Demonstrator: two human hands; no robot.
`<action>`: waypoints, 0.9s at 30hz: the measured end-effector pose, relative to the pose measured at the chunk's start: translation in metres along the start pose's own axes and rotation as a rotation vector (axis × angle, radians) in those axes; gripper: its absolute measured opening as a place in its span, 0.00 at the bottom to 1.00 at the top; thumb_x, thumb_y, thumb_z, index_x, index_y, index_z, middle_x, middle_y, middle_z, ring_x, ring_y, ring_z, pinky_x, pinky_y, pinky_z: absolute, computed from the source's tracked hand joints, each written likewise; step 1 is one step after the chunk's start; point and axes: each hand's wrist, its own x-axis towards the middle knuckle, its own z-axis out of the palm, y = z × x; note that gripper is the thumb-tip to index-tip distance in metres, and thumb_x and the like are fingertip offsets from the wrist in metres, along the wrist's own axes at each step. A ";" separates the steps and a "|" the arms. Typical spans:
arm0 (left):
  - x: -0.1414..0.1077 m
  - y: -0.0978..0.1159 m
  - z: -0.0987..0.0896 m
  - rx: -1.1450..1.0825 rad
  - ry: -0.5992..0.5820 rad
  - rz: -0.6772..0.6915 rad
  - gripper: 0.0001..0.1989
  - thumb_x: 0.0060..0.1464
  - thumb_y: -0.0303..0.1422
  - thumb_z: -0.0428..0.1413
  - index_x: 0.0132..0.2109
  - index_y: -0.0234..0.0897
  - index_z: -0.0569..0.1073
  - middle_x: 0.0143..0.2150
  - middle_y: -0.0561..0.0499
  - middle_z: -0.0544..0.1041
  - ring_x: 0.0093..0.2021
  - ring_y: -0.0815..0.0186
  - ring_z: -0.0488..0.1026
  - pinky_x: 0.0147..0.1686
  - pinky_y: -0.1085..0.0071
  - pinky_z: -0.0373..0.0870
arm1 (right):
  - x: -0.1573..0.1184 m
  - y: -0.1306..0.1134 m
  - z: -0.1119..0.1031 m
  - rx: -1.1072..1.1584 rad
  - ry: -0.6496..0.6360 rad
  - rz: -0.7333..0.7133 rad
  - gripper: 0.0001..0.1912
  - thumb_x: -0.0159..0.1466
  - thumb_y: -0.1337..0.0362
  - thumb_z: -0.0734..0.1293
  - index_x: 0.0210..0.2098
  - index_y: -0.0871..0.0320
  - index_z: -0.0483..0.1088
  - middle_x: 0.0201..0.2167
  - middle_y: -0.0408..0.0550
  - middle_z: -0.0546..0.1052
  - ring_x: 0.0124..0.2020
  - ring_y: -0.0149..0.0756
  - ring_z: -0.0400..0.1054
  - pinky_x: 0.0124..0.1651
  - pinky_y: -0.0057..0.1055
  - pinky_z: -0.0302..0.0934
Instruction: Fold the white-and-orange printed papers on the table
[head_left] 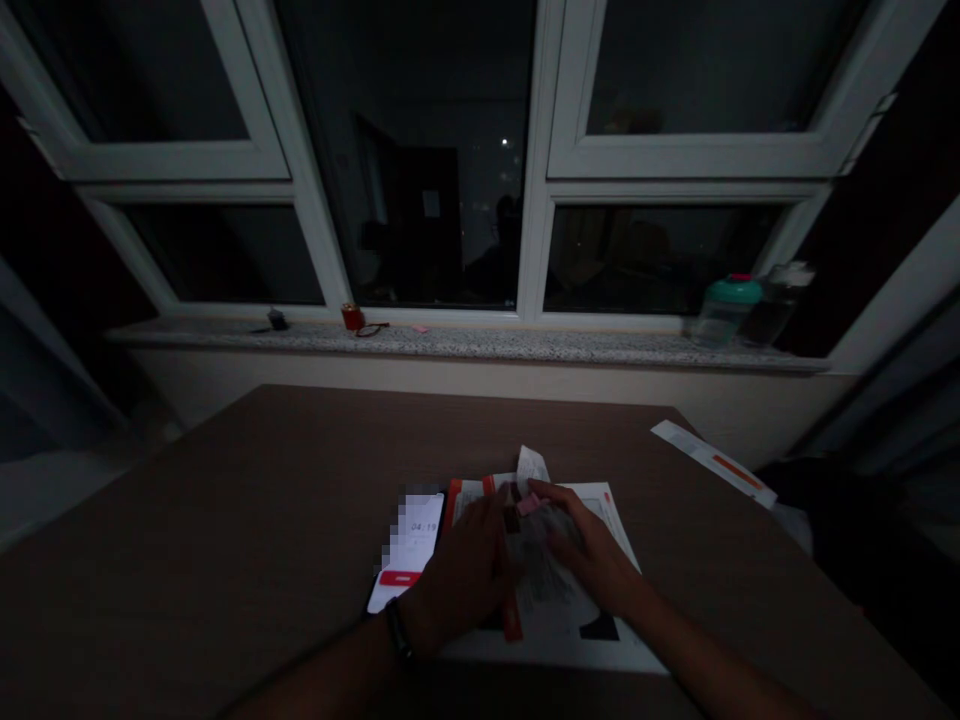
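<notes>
I log the left hand (461, 575) and right hand (589, 548) spread over papers (555, 600) on the table (225, 500); any pinch on the pink slip (529, 504) is unclear. The phone (405, 548) beside them reads 04:19, partly pixelated.

Observed: bare left hand (461, 572) and right hand (592, 548), with bare left forearm (322, 682) and right forearm (720, 655). Left wrist: narrow black band (398, 628), type unclear in low light.
</notes>
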 end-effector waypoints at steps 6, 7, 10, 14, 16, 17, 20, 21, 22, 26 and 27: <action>0.001 -0.007 0.006 0.047 0.069 0.080 0.30 0.67 0.28 0.45 0.71 0.40 0.44 0.68 0.41 0.57 0.67 0.55 0.57 0.62 0.53 0.58 | 0.000 -0.004 0.004 0.007 -0.078 0.047 0.27 0.68 0.59 0.63 0.65 0.48 0.55 0.62 0.51 0.66 0.61 0.43 0.62 0.62 0.43 0.57; 0.001 -0.008 0.007 0.087 0.053 0.105 0.29 0.67 0.28 0.44 0.71 0.41 0.47 0.67 0.41 0.59 0.65 0.54 0.58 0.62 0.52 0.59 | 0.000 -0.004 0.005 0.008 -0.081 0.049 0.27 0.67 0.60 0.63 0.65 0.49 0.55 0.61 0.51 0.67 0.60 0.43 0.63 0.61 0.43 0.58; 0.001 -0.007 0.006 0.203 0.006 0.164 0.24 0.66 0.26 0.46 0.68 0.40 0.56 0.64 0.41 0.63 0.62 0.53 0.62 0.59 0.51 0.61 | 0.000 -0.003 0.006 -0.002 -0.067 0.068 0.28 0.65 0.62 0.65 0.63 0.49 0.57 0.60 0.51 0.68 0.59 0.43 0.64 0.61 0.43 0.59; 0.001 -0.004 0.005 0.328 -0.015 0.225 0.19 0.65 0.23 0.47 0.61 0.34 0.65 0.61 0.41 0.67 0.62 0.52 0.61 0.61 0.53 0.60 | 0.000 0.002 0.006 -0.080 -0.029 0.084 0.27 0.64 0.65 0.66 0.61 0.49 0.59 0.59 0.49 0.69 0.60 0.43 0.63 0.62 0.43 0.58; 0.000 -0.005 0.006 0.375 -0.014 0.230 0.19 0.64 0.24 0.47 0.61 0.32 0.66 0.61 0.40 0.67 0.63 0.51 0.60 0.62 0.53 0.58 | -0.001 0.007 0.005 -0.144 0.007 0.078 0.26 0.64 0.66 0.65 0.61 0.49 0.60 0.59 0.49 0.68 0.61 0.43 0.62 0.63 0.45 0.56; -0.001 -0.006 0.006 0.390 -0.010 0.219 0.19 0.65 0.24 0.47 0.61 0.31 0.65 0.60 0.39 0.68 0.63 0.51 0.60 0.62 0.52 0.57 | -0.001 0.010 0.003 -0.177 0.015 0.072 0.26 0.64 0.66 0.64 0.61 0.49 0.60 0.60 0.49 0.68 0.61 0.43 0.62 0.64 0.45 0.55; -0.003 -0.009 0.007 0.372 -0.014 0.149 0.19 0.66 0.26 0.46 0.62 0.30 0.65 0.61 0.38 0.68 0.63 0.52 0.61 0.62 0.52 0.58 | -0.003 0.017 0.000 -0.246 -0.013 0.054 0.28 0.64 0.65 0.64 0.62 0.49 0.57 0.62 0.49 0.65 0.63 0.43 0.60 0.66 0.46 0.54; -0.003 -0.010 0.007 0.351 -0.018 0.137 0.18 0.66 0.26 0.45 0.61 0.32 0.65 0.61 0.39 0.68 0.63 0.52 0.62 0.62 0.52 0.59 | -0.004 0.019 -0.001 -0.262 -0.031 0.047 0.29 0.64 0.65 0.64 0.63 0.49 0.57 0.63 0.49 0.65 0.64 0.43 0.59 0.66 0.46 0.54; -0.004 -0.010 0.007 0.328 -0.016 0.130 0.18 0.66 0.26 0.45 0.61 0.32 0.65 0.61 0.39 0.68 0.63 0.53 0.62 0.62 0.53 0.59 | -0.004 0.020 -0.001 -0.276 -0.051 0.041 0.30 0.64 0.65 0.64 0.64 0.49 0.56 0.63 0.50 0.64 0.64 0.43 0.58 0.66 0.47 0.53; -0.004 -0.013 0.010 0.227 0.013 0.068 0.19 0.67 0.30 0.47 0.62 0.33 0.63 0.65 0.38 0.63 0.65 0.53 0.59 0.63 0.53 0.59 | -0.005 0.021 0.000 -0.324 -0.098 0.023 0.32 0.63 0.66 0.65 0.65 0.50 0.54 0.65 0.51 0.62 0.66 0.43 0.56 0.67 0.47 0.52; -0.004 -0.014 0.011 0.201 0.011 0.044 0.21 0.66 0.31 0.49 0.64 0.33 0.61 0.66 0.37 0.61 0.66 0.52 0.58 0.63 0.52 0.59 | -0.005 0.021 0.000 -0.336 -0.102 0.019 0.32 0.63 0.65 0.65 0.65 0.50 0.54 0.65 0.51 0.62 0.66 0.43 0.56 0.67 0.47 0.52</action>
